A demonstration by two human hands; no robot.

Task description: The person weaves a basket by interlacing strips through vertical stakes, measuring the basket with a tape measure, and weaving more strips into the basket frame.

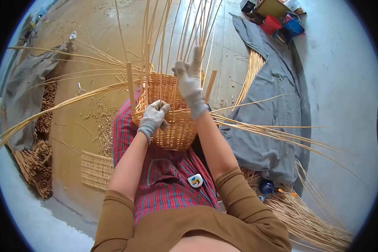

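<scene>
Wicker basket [178,132], upright on the person's lap over a plaid apron [172,197], its rods [148,52] standing tall from the rim. The gloved left hand [154,115] is closed on the near rim, fingers curled over the weave at a rod's base. The gloved right hand [190,84] is raised above the basket's right side, partly open, one finger extended upward, the thumb side bent apart; whether it touches the rods behind it, I cannot tell. Two wooden sticks [210,86] flank the basket.
</scene>
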